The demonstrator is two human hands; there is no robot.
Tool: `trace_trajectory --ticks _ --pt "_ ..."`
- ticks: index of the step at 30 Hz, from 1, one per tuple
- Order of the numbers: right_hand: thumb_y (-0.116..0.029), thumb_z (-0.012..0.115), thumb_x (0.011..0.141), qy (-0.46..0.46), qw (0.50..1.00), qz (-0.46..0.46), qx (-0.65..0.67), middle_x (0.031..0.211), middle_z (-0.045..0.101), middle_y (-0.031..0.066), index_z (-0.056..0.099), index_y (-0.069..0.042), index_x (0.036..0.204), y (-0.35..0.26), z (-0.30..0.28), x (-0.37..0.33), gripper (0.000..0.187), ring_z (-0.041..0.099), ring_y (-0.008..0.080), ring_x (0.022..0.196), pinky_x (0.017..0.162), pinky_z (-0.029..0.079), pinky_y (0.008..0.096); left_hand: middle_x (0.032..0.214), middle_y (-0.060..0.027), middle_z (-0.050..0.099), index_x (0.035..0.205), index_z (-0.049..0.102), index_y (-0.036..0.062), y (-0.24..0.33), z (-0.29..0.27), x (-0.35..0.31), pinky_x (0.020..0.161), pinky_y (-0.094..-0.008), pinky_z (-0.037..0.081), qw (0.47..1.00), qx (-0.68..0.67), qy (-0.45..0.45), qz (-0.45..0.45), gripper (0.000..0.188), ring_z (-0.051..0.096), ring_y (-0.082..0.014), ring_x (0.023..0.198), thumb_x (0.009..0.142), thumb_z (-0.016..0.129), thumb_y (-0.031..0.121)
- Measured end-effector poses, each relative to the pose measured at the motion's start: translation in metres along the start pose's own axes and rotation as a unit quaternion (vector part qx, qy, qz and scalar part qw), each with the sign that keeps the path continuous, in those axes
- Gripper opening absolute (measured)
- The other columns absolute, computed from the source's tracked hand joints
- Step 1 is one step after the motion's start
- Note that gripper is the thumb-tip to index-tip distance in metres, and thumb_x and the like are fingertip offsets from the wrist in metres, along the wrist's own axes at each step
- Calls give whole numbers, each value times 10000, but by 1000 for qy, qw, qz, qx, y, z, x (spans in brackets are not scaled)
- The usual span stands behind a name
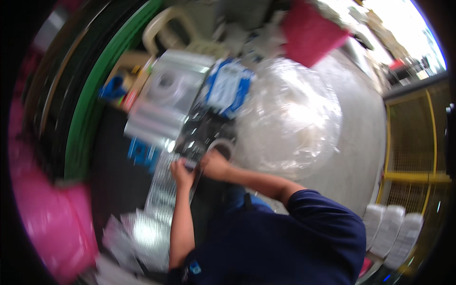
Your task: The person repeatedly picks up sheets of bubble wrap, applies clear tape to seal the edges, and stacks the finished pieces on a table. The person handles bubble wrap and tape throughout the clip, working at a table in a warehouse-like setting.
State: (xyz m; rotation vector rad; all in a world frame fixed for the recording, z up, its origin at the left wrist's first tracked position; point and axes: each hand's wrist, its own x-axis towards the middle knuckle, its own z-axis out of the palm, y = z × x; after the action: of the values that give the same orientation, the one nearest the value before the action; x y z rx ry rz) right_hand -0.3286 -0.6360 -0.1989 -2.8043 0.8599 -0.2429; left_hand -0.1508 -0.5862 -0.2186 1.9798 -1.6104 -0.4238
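Observation:
My left hand is closed at the upper right edge of a strip of clear bubble wrap, its fingers pinched on it; blur hides the fingertips. Close beside it, my right hand grips a roll of tape, whose pale ring stands above the knuckles. A small dark gap lies between the two hands. Beyond them, crumpled clear plastic bags lie on the dark tabletop.
A big roll of clear film and a blue-and-white pack lie farther up. Bubble wrap pouches sit near left. On the right stands a large clear plastic bag. A green beam borders the table's left; a beige chair is behind.

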Motion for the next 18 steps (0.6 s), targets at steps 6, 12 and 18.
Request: trace_trajectory --ticks 6,12,18 --pt "-240 567 733 84 996 15 15 811 548 -21 631 -176 701 -13 15 -4 96 505 186 925 880 374 398 998 -150 481 967 489 69 -7 -6 -9 854 -478 374 1000 24 -13 -12 599 468 -385 963 553 860 293" --pt "-193 619 652 26 994 71 84 835 606 -15 668 -162 709 -13 15 6 81 544 188 936 867 370 371 1004 -149 473 957 493 62 -8 -3 -6 862 -460 370 999 37 -13 -10 620 454 -373 979 546 873 329" --pt "-123 621 607 40 967 135 213 737 626 10 647 -144 620 -3 16 12 36 573 222 842 826 388 391 1000 -149 477 953 497 70 -7 1 -6 870 -464 373 998 44 -16 -35 613 455 -380 990 540 878 315"
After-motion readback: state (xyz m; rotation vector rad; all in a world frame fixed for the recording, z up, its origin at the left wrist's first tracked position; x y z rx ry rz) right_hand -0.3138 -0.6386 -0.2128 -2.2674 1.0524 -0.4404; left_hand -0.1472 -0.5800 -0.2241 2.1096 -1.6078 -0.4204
